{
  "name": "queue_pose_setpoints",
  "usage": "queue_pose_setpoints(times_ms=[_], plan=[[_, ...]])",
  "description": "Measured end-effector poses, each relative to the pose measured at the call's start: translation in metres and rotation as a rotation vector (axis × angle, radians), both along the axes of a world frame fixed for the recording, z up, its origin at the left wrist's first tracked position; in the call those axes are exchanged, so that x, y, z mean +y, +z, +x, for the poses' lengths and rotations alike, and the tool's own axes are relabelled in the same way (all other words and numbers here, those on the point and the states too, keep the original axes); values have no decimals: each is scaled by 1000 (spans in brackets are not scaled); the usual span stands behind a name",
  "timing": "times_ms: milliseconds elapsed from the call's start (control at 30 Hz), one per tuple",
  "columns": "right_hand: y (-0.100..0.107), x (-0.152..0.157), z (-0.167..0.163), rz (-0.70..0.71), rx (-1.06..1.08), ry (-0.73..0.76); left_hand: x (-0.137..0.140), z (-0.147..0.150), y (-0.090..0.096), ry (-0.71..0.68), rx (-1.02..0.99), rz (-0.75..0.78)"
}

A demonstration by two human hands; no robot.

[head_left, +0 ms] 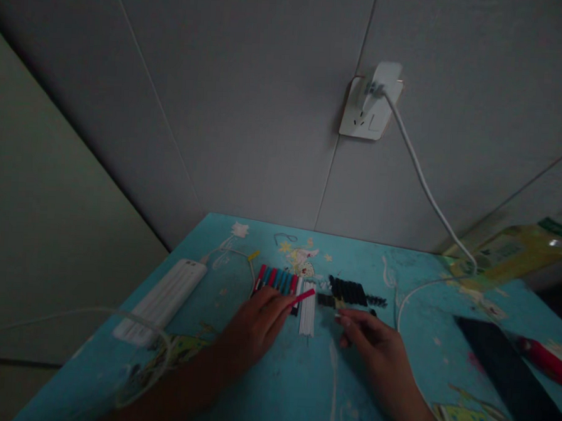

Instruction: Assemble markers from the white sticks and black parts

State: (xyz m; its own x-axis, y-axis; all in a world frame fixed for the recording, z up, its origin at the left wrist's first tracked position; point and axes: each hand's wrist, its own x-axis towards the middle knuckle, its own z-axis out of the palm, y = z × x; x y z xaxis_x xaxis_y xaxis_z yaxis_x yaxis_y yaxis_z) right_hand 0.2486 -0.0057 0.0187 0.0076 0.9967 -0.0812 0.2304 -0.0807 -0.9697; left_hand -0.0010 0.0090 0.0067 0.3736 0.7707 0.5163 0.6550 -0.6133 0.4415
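Note:
My left hand (259,319) reaches in from the left with its fingers closed on a slim red tube (303,298) that looks like a pen part. Under and behind those fingers lies a row of red and blue pen-like tubes (281,279), partly hidden. Just right of the left hand is a bundle of thin white sticks (307,315). My right hand (373,341) is closed in a pinch, a small pale tip (337,315) showing at the fingertips; its kind is unclear. Beyond it lie a row of black pieces (349,291) and smaller dark parts (326,299).
A white power strip (163,302) with a cable is at the left of the blue patterned table (281,393). A white cable (419,170) hangs from the wall socket (368,108). On the right are a bottle of yellow liquid (509,254), a dark strip (512,380) and a red-handled tool (549,363).

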Motion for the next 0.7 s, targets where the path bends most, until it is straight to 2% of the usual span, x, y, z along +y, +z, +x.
queue_pose_setpoints(times_ms=[100, 200, 333, 533, 700], plan=[[-2, -2, 0, 39, 2, -4, 12, -10, 1, 159, 28, 15], [-3, -5, -1, 90, -39, 0, 21, -22, 3, 317, 184, -21], [-1, -9, 0, 172, -107, 17, 27, -41, 8, 446, 334, -91], [-3, -10, 3, 310, -179, 47, 30, -60, 13, 537, 400, -148], [-7, -11, 3, 308, -190, 75, 31, -57, 8, 519, 334, -155]])
